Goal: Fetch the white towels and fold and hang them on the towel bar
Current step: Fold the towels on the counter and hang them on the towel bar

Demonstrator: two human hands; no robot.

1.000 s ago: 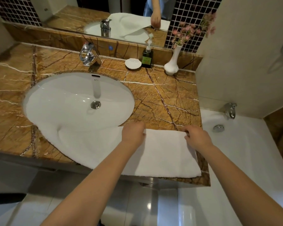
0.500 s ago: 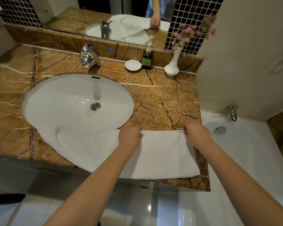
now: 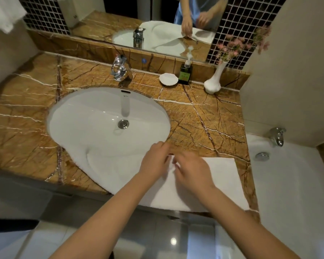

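A white towel (image 3: 219, 180) lies folded flat along the front edge of the brown marble counter (image 3: 200, 120). Its left part sags over the rim into the sink (image 3: 94, 116). My left hand (image 3: 154, 161) pinches the towel's far edge near the sink's right rim. Close beside it on the right, my right hand (image 3: 193, 171) hovers just over the towel with its fingers spread and nothing in it. The mirror (image 3: 157, 21) shows one hand pinching the edge and the other raised. Another white towel (image 3: 4, 14) hangs at the top left.
A chrome faucet (image 3: 120, 70) stands behind the sink. Along the back sit a white soap dish (image 3: 168, 79), a dark soap bottle (image 3: 185, 73) and a white vase (image 3: 212, 83) with pink flowers. A white bathtub (image 3: 292, 193) with a chrome tap (image 3: 277, 136) lies to the right.
My right hand has left the towel's far right corner and moved left, next to my left hand. The left hand stays at the far edge.
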